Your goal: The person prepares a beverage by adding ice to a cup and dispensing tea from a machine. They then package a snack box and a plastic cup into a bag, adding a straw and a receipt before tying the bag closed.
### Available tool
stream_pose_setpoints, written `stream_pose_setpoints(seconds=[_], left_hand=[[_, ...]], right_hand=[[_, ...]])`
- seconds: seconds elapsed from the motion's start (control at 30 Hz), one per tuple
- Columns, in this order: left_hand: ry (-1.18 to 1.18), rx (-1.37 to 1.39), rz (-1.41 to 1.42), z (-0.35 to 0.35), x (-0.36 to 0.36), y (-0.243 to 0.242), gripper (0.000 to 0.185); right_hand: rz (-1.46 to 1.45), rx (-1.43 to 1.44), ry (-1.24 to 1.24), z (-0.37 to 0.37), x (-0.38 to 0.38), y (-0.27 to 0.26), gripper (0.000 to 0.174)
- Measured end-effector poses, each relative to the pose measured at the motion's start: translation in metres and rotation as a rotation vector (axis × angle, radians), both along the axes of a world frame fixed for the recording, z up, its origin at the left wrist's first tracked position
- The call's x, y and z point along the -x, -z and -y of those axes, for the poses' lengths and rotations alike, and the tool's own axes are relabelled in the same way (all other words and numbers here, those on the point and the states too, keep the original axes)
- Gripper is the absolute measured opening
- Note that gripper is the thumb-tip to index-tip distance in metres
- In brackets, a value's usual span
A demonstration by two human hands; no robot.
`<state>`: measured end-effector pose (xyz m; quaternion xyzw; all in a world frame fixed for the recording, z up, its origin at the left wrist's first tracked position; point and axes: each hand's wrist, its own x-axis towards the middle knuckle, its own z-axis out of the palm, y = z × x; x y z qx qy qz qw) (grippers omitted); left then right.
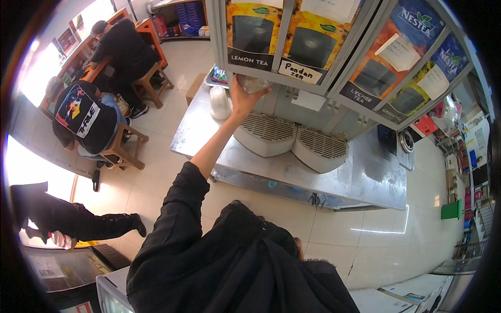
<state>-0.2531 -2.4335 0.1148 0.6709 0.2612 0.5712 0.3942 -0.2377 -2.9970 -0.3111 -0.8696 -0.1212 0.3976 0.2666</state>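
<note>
My left hand (244, 96) is wrapped around a clear plastic cup (255, 84), held up under the lemon tea panel (250, 39) of a drink dispenser. The dispenser's lower edge hides part of the cup, and I cannot tell how full it is. Just left of my wrist, a stack of translucent plastic cups (220, 103) stands on a stainless steel table (274, 172). Below the cup and to its right are two slotted drip trays (267, 135). Only a sliver of my right hand (299, 248) shows beside my dark clothing; its fingers are hidden.
A second dispenser cabinet (395, 66) adjoins on the right. Two people (121, 54) sit on brown plastic stools (127, 146) at an orange counter on the left. Another person's dark-clothed leg (105, 227) extends in at lower left. A glass-topped case (62, 268) stands below it.
</note>
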Motion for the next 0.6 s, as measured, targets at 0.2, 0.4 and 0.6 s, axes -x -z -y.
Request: stream_pose_setpoints(seconds=[0.2, 0.4, 0.6], left_hand=[[0.012, 0.049, 0.032, 0.002, -0.002, -0.003, 0.088], [0.044, 0.084, 0.042, 0.005, 0.0, -0.006, 0.086], [0.002, 0.006, -0.055, 0.0, 0.001, -0.001, 0.088]], right_hand=[[-0.009, 0.057, -0.076, -0.01, -0.002, -0.019, 0.037], [-0.104, 0.158, -0.032, -0.016, -0.001, -0.046, 0.038], [-0.111, 0.176, 0.031, -0.016, 0.002, -0.057, 0.037]])
